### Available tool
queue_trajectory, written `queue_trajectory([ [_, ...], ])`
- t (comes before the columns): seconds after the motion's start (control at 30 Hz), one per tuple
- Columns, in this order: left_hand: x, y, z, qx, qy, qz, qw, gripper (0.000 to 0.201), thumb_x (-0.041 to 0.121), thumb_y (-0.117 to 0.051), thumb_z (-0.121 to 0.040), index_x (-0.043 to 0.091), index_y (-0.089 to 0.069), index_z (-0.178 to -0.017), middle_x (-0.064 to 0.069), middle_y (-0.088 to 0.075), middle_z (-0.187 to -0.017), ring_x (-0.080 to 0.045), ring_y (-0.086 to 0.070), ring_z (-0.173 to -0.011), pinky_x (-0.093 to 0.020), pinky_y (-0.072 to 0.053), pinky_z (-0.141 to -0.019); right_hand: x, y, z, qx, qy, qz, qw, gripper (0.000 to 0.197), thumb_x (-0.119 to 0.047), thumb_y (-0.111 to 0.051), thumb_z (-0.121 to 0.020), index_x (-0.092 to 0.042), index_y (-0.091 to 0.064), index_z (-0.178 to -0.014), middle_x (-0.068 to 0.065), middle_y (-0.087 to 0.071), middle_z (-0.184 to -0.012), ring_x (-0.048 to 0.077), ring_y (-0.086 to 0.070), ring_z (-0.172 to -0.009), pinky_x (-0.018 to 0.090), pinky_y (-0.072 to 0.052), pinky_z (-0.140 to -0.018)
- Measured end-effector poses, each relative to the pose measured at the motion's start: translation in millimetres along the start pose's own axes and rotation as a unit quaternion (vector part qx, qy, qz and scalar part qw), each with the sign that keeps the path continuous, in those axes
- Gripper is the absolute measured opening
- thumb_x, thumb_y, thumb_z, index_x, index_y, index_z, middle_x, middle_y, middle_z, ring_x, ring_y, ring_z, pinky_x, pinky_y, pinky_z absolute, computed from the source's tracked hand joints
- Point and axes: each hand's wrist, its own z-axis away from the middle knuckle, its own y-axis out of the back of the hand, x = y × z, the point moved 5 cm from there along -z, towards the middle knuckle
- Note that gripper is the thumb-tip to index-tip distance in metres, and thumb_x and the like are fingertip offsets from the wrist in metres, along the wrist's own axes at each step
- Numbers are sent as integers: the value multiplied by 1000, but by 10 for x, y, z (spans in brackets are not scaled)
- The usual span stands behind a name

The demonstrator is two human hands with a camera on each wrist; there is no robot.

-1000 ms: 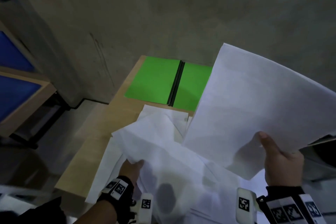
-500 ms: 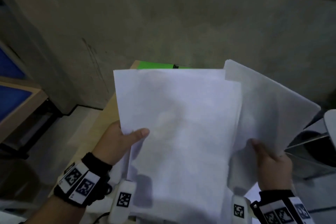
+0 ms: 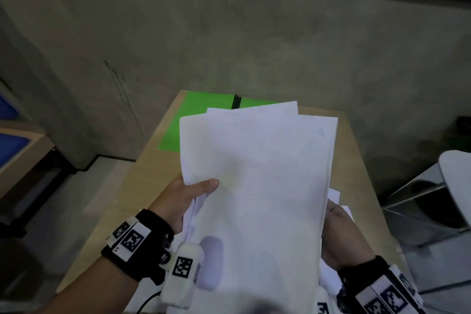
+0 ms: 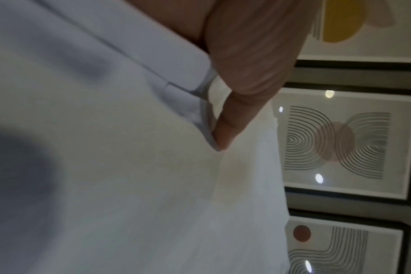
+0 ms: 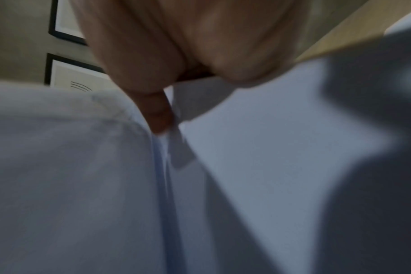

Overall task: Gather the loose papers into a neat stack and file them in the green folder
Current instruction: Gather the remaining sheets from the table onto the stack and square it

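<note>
- Since half a second ago, the two fanned bundles have closed into one stack of white paper sheets (image 3: 257,186), lower in the frame, uncovering more of the open green folder with a black spine (image 3: 188,120) at upper centre.
- Light wooden table (image 3: 127,201) carries the folder at its far end; the stack hides the folder's right half.
- Left hand (image 3: 182,200) grasps the stack's left edge, thumb on top.
- Right hand (image 3: 341,237) sits at the right edge, thumb tucked between sheets in the wrist view; other fingers hidden.
- Sheet corners are uneven at the top.
</note>
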Motion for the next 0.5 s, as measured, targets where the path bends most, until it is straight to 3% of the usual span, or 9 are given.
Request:
queue_trajectory([
  [0.07, -43, 20, -22, 13, 17, 1, 1000, 31, 8, -67, -78, 1, -66, -108, -13, -73, -103, -22, -71, -91, -27, -59, -66, -59, -87, 12, -20, 17, -107, 994, 45, -30, -40, -97, -20, -78, -76, 3, -74, -78, 19, -70, -71, 23, -53, -57],
  [0.13, -39, 30, -27, 28, 1, -3, 1000, 33, 9, -68, -77, 1, -66, -109, -14, -73, -104, -29, -68, -100, -34, -59, -77, -118, -141, 21, -43, 33, -120, 991, 46, -55, -52, -84, -19, -76, -101, 4, -75, -103, 18, -71, -97, 24, -57, -69],
  [0.2, 33, 12, -13, 34, -48, -20, 998, 28, 8, -69, -77, 8, -68, -106, -7, -75, -100, -26, -69, -98, -35, -57, -81, -123, -116, -10, -40, 51, -31, 997, 34, -35, -68, -82, -14, -71, -108, 4, -76, -103, 22, -71, -98, 25, -57, -68],
  [0.27, 147, -12, 19, 30, -130, -62, 989, 29, 5, -74, -74, 16, -68, -100, 5, -76, -95, -14, -70, -93, -24, -55, -79, -210, -103, -48, -2, 81, 64, 995, 29, -7, -68, -83, -10, -67, -112, 2, -76, -100, 22, -73, -93, 24, -57, -67],
  [0.37, 252, -31, 71, 17, -207, -110, 972, 45, 22, -85, -59, 8, -69, -99, 3, -76, -95, -15, -70, -94, -20, -54, -78, -301, -56, -87, 33, 132, 95, 986, 24, 1, -66, -82, -14, -71, -101, -3, -78, -93, 13, -73, -86, 19, -55, -66],
  [0.43, 262, -25, 98, -8, -212, -121, 970, 62, 40, -88, -48, 7, -70, -97, 3, -76, -94, -15, -71, -94, -21, -54, -76, -288, -49, -97, 36, 142, 74, 987, 24, 5, -68, -79, -15, -72, -92, -7, -78, -84, 7, -73, -80, 18, -54, -65],
  [0.5, 221, -48, 115, -48, -211, -138, 966, 67, 40, -88, -45, 10, -66, -100, 10, -76, -92, -7, -70, -90, -17, -54, -72, -187, -53, -115, 27, 143, 71, 987, 30, 8, -71, -75, -19, -72, -88, -9, -77, -83, 7, -73, -80, 19, -56, -65],
])
